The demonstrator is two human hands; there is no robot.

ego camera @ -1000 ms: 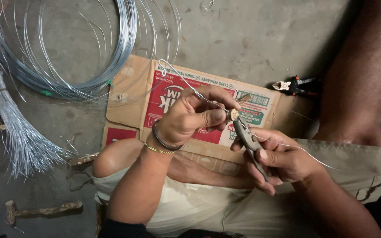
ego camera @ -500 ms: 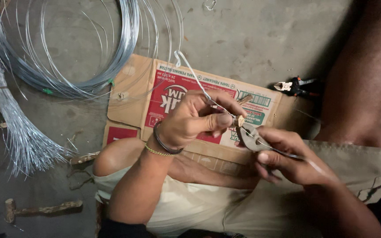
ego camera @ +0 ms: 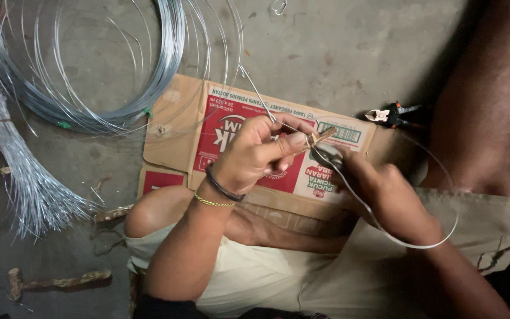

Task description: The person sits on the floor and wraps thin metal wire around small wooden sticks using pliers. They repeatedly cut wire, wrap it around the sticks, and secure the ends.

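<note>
My left hand [ego camera: 255, 156] pinches a small wooden piece [ego camera: 317, 139] between thumb and fingers, above a flattened cardboard box [ego camera: 178, 124]. A thin wire [ego camera: 255, 88] runs up and to the left from that hand. My right hand [ego camera: 394, 201] is turned knuckles up and grips grey pliers [ego camera: 329, 155], whose head sits right at the wooden piece. A pale wire loop [ego camera: 453, 221] curves from the pliers out around my right wrist and back under it. The pliers' jaws are mostly hidden by my fingers.
A large coil of silver wire [ego camera: 90, 88] lies at the top left, with a bundle of cut wires [ego camera: 25, 177] beside it. Red and black cutters [ego camera: 394, 115] lie on the box's right end. Wooden sticks [ego camera: 60, 280] rest on the floor. My bare leg [ego camera: 485, 106] fills the right.
My right hand has rolled over so the pliers' handles are now hidden. The wire tail has swung into a loop around my right wrist. My left hand stayed put.
</note>
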